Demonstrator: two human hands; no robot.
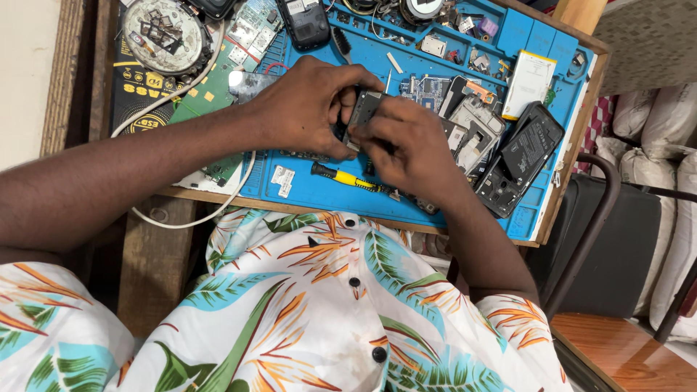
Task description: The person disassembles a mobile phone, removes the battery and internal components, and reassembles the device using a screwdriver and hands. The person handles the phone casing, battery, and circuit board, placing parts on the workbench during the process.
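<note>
Head view: small dark rectangular phone part [363, 109] is pinched over the blue silicone repair mat [319, 192] by left hand [308, 109] and right hand [406, 145], best kept low and pried gently.

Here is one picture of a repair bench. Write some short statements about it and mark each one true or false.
1. Both hands, the left hand and the right hand, hold one small dark phone part. True.
2. The yellow-handled screwdriver is in the right hand. False: it lies on the blue mat, below the hands.
3. The mat is red. False: it is blue.
4. A round tin of small metal parts stands at the upper left. True.
</note>
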